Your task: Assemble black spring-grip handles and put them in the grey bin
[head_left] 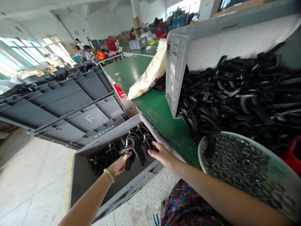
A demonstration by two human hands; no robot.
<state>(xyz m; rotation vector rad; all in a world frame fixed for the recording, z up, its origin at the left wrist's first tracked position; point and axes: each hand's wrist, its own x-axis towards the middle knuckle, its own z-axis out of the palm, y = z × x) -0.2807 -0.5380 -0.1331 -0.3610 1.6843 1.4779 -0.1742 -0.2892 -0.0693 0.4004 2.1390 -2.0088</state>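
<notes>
Grey plastic crate (70, 103), lying left of the bench: large white letter "F" (89, 118) on its broad face; "BOSCH" (116, 113), apparently, in white at the corner. White Chinese characters (104, 131) along its lower edge, too blurred to read in full. Nearer grey crate (80, 166): small red-and-white sticker (96, 143) on the rim, illegible. Tilted crate (175, 69): white label (172, 72), illegible.

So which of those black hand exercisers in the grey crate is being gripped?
The black hand exerciser closed in the left hand, its metal spring showing; the right hand only touches the neighbouring one with its fingertips.
</notes>
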